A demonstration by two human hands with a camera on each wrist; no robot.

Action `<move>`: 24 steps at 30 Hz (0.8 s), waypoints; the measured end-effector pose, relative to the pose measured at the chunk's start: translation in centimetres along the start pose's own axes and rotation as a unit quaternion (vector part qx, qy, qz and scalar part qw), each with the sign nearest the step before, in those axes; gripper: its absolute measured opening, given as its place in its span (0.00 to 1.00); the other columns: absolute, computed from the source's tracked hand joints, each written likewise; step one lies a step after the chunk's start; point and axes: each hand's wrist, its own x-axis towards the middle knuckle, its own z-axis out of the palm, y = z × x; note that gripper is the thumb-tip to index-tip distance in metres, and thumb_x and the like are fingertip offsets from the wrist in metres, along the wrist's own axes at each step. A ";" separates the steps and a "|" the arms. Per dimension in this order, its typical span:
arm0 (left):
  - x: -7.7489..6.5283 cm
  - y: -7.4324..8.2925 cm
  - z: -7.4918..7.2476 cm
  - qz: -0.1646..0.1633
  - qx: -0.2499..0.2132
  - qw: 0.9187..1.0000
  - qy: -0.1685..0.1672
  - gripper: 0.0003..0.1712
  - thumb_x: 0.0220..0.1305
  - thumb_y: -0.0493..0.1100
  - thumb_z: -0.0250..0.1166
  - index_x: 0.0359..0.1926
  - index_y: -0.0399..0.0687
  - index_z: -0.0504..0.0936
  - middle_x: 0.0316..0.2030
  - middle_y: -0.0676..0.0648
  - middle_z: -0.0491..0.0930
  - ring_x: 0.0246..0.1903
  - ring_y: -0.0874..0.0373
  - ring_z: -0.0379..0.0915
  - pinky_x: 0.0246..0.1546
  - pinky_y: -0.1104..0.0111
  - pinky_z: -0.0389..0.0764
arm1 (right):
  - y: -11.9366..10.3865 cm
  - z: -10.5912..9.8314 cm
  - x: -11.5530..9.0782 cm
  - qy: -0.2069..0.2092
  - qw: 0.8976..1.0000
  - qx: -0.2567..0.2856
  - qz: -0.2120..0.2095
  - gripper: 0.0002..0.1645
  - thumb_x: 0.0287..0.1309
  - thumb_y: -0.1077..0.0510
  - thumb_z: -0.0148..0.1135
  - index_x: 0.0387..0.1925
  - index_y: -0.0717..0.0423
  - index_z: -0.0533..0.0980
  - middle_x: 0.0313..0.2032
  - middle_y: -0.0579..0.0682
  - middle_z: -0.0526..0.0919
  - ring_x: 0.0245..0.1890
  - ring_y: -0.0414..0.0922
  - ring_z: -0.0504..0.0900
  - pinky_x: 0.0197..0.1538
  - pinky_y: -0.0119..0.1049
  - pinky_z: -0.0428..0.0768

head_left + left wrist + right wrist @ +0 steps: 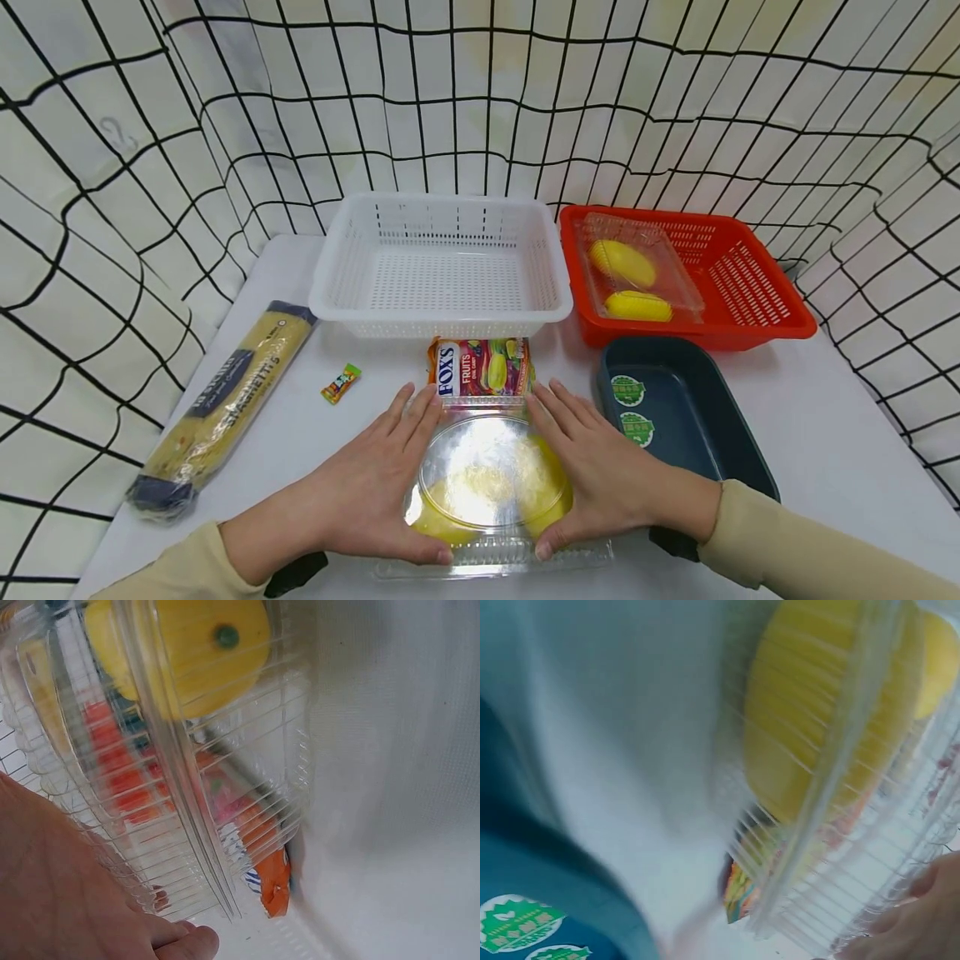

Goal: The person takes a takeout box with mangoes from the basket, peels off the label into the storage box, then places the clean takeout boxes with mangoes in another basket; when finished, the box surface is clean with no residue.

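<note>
A clear plastic clamshell box (498,546) lies in front of me, its lid down over yellow fruit-like pieces. My left hand (367,487) lies along the box's left side, and my right hand (603,467) along the right. On both hands the fingers are straight and point forward, with thumbs toward the near edge. One yellow piece (191,660) has a green spot on its end; another long smooth yellow piece (802,712) shows through the ribbed wall. Just beyond the box lies a Fox's fruits candy bag (491,367), its near part overlapped by the lid.
A white basket (441,327) stands at the back. The red basket (757,292) beside it holds another clear box (637,229) with yellow pieces. A dark teal tray (690,400) sits at right. At left lie a spaghetti pack (225,408) and a small wrapped candy (341,383). Black netting surrounds the table.
</note>
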 end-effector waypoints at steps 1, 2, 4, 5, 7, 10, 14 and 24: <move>0.0 0.0 0.0 0.002 0.004 1.000 0.003 0.80 0.43 0.87 0.63 0.79 0.32 0.52 0.80 0.32 0.49 0.80 0.31 0.37 0.75 0.41 0.58 | 0.0 -0.1 0.1 -0.007 1.000 0.002 0.001 0.83 0.35 0.20 0.71 0.82 0.57 0.45 0.82 0.58 0.44 0.82 0.61 0.40 0.77 0.65 0.53; 0.0 0.0 0.0 0.004 0.007 1.000 0.006 0.80 0.44 0.87 0.63 0.79 0.31 0.52 0.80 0.32 0.49 0.79 0.30 0.37 0.75 0.41 0.58 | 0.0 -0.2 0.2 -0.013 1.000 0.002 0.002 0.83 0.35 0.20 0.72 0.82 0.57 0.45 0.82 0.58 0.44 0.82 0.61 0.40 0.77 0.65 0.53; 0.0 0.0 0.1 0.008 0.014 1.000 0.011 0.80 0.44 0.87 0.62 0.78 0.30 0.52 0.79 0.31 0.49 0.79 0.30 0.37 0.75 0.42 0.58 | -0.1 -0.4 0.4 -0.021 1.000 0.001 0.004 0.83 0.35 0.19 0.72 0.82 0.58 0.46 0.82 0.58 0.46 0.82 0.61 0.42 0.78 0.65 0.53; -0.1 0.0 0.1 0.012 0.017 1.000 0.015 0.80 0.44 0.87 0.62 0.78 0.30 0.52 0.79 0.31 0.49 0.79 0.30 0.37 0.75 0.42 0.59 | -0.1 -0.4 0.5 -0.023 1.000 -0.001 0.005 0.83 0.35 0.19 0.72 0.81 0.58 0.46 0.82 0.58 0.47 0.82 0.61 0.43 0.78 0.65 0.53; -0.2 0.0 0.1 0.019 0.023 0.999 0.023 0.80 0.45 0.87 0.62 0.78 0.29 0.52 0.79 0.30 0.49 0.79 0.29 0.38 0.74 0.42 0.60 | -0.1 -0.6 0.5 -0.025 1.000 -0.002 0.008 0.83 0.35 0.19 0.72 0.81 0.58 0.47 0.81 0.58 0.49 0.81 0.61 0.45 0.78 0.64 0.54; -0.2 -0.1 0.2 0.027 0.026 0.999 0.027 0.80 0.46 0.87 0.61 0.78 0.28 0.52 0.79 0.30 0.48 0.79 0.30 0.37 0.74 0.41 0.59 | -0.2 -0.6 0.5 -0.027 0.999 0.001 0.018 0.82 0.35 0.18 0.71 0.81 0.56 0.47 0.81 0.57 0.51 0.81 0.61 0.48 0.77 0.63 0.56; -0.2 -0.2 0.4 0.032 0.026 0.999 0.021 0.79 0.46 0.87 0.61 0.78 0.30 0.51 0.80 0.32 0.45 0.80 0.32 0.35 0.75 0.43 0.58 | -0.7 -0.3 0.0 -0.027 0.999 0.012 0.039 0.82 0.35 0.16 0.68 0.82 0.54 0.47 0.81 0.55 0.52 0.80 0.59 0.52 0.75 0.63 0.61; -1.3 -0.1 0.8 0.050 -0.040 0.997 0.037 0.75 0.55 0.81 0.61 0.80 0.31 0.41 0.82 0.34 0.35 0.81 0.37 0.38 0.73 0.45 0.63 | -2.9 0.5 -1.6 -0.013 0.993 0.005 0.116 0.83 0.31 0.11 0.63 0.80 0.55 0.52 0.79 0.56 0.57 0.78 0.59 0.56 0.75 0.64 0.62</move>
